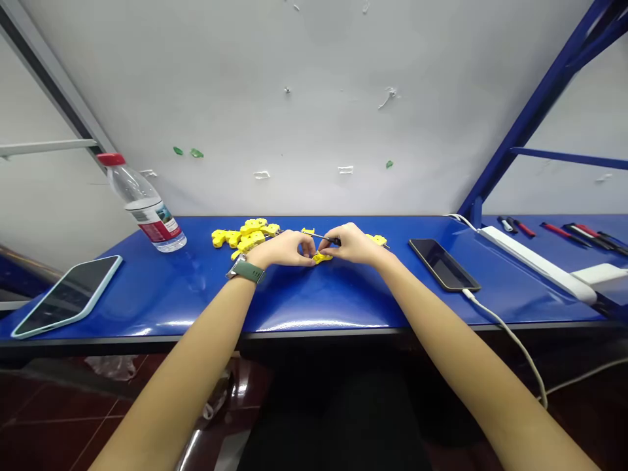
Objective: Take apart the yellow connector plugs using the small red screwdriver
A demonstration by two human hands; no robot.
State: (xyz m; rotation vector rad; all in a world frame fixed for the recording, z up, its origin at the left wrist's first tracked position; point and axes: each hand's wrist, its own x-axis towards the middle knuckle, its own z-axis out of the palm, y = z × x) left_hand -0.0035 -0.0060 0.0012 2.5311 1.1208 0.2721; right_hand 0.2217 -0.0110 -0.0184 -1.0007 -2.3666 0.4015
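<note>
My left hand [294, 249], with a green-banded watch on the wrist, has its fingertips closed on a small yellow plastic part [322, 258] just above the blue table. My right hand [350, 243] grips a small screwdriver [333, 240] with a dark handle, its thin shaft pointing left over the part. The right fingertips also come close to the part; whether they touch it I cannot tell. Beside my left hand lies a heap of yellow plastic parts [251, 235]. Another yellow piece [308, 231] sits behind the hands, and more yellow parts [377, 239] are partly hidden by my right hand.
On the blue table [314, 307], a water bottle [147, 209] and a phone [69, 294] are at left. To the right are a dark phone [444, 263] on a white cable [505, 327], a white power strip [537, 263] and several pens [564, 234]. A white wall [314, 131] stands behind.
</note>
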